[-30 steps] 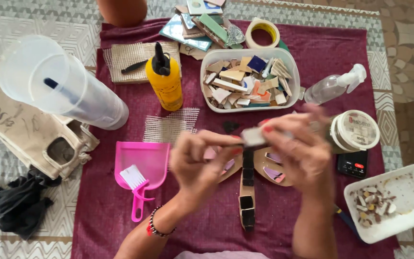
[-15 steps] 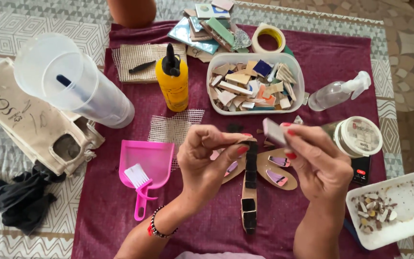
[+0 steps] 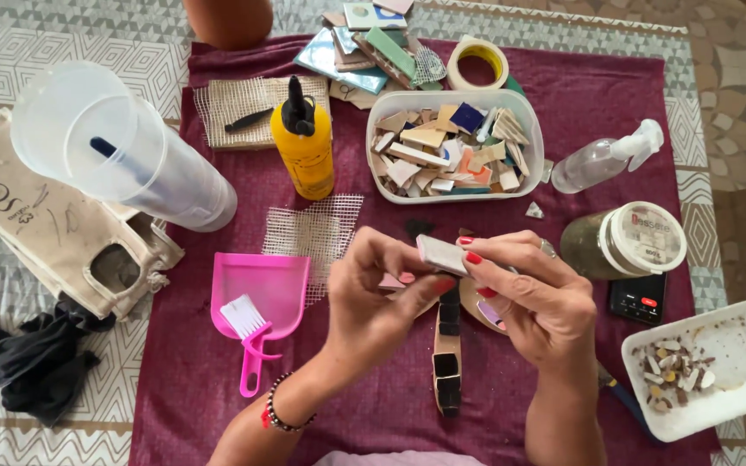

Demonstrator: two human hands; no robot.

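Centrally, a small pale tile piece (image 3: pixel 442 254) is pinched between two hands above a maroon cloth (image 3: pixel 563 103). The left hand (image 3: pixel 377 298) is curled, thumb and fingertips closed on the tile's near end; the right hand (image 3: pixel 537 293) is closed on its far end, red-nailed fingers (image 3: pixel 502 255) laid along it. Below the hands, a wooden strip set with dark tiles (image 3: pixel 447 367) is partly hidden. A clear tub of tile fragments (image 3: pixel 455 147) is placed beyond, with a yellow glue bottle (image 3: pixel 304 142) to its left. A pink dustpan with brush (image 3: pixel 256 302) lies nearby on the left.
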